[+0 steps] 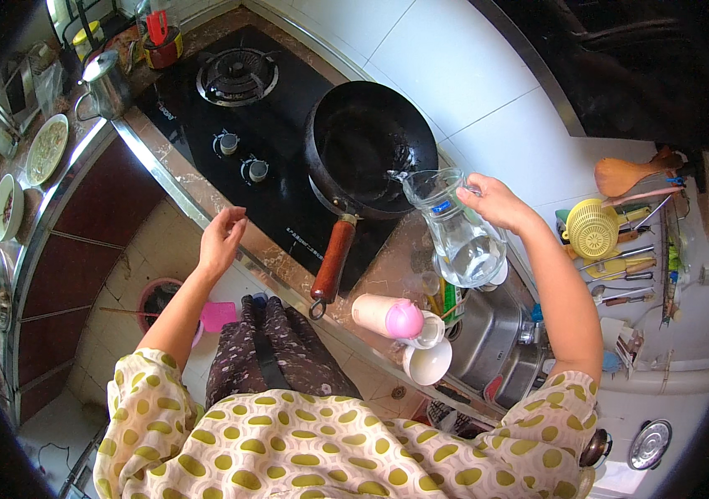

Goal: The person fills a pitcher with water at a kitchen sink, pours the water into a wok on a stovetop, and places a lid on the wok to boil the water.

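Observation:
My right hand (492, 201) grips the handle of a clear glass pitcher (457, 234), which is tilted with its spout over the rim of a black wok (361, 140). Water leaves the spout and runs into the wok, and more water stays in the pitcher's lower part. The wok sits on the right burner of a black glass gas cooktop (205, 181), its reddish wooden handle (334, 259) pointing towards me. My left hand (223, 240) hangs over the counter's front edge, fingers loosely bent and holding nothing.
A pink-lidded bottle (389, 316) and a white bowl (428, 363) stand near a steel sink (485, 330) at right. A metal pot (105, 84) stands left of the free burner (237, 76). Food sits in a plate (47, 150) and a bowl (7, 208). Utensils and a yellow strainer (591, 229) hang on the wall.

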The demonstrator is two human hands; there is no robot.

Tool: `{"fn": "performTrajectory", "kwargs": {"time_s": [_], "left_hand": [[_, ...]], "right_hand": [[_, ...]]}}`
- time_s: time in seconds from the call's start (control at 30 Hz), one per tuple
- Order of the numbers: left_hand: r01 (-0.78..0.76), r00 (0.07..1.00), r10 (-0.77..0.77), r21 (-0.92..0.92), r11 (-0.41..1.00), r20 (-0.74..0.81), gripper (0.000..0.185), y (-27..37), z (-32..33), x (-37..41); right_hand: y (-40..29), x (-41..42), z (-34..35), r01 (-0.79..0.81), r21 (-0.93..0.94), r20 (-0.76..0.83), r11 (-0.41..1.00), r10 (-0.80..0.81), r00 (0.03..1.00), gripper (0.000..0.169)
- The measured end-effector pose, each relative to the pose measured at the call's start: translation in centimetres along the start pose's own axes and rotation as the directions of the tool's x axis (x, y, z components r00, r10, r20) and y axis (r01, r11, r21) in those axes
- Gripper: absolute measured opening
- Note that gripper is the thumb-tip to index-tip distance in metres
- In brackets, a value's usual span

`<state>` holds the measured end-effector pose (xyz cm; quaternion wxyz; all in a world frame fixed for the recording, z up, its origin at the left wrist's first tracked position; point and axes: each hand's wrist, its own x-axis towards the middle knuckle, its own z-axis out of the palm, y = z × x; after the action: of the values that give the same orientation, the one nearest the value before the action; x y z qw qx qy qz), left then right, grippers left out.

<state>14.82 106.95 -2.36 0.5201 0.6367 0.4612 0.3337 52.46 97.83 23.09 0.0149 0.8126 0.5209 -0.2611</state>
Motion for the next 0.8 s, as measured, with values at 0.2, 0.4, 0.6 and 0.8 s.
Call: {"fn": "performTrajectory", "kwargs": {"time_s": [0.2, 0.4, 0.6, 0.8], "left_hand": [[-0.17, 0.985, 0.168, 0.267, 0.948, 0.033, 0.023, 1.9, 0.5, 3.3], [-0.298, 0.941, 0.339, 0.499, 0.814, 0.01, 0.037, 2.9, 1.1, 6.1], [-0.329, 0.924, 0.38, 0.575, 0.749, 0.034, 0.047, 2.7, 1.8, 8.4], [-0.411, 0.904, 0.371, 0.667, 0.621, 0.212, 0.03, 1.6, 2.1, 10.4]], "right_hand": [[0.3, 0.8, -0.4, 0.039, -0.074, -0.002, 0.997, -0.039, 0.999, 0.033], [-0.8, 1.2, -0.9, -0.018, -0.087, 0.037, 0.996, 0.021, 0.999, 0.035], [-1.1, 1.7, -1.4, 0.0, -0.16, 0.08, 0.987, 0.013, 0.997, 0.033], [-1.3, 2.2, -1.9, 0.018, -0.16, 0.117, 0.987, 0.001, 0.993, 0.032]]}}
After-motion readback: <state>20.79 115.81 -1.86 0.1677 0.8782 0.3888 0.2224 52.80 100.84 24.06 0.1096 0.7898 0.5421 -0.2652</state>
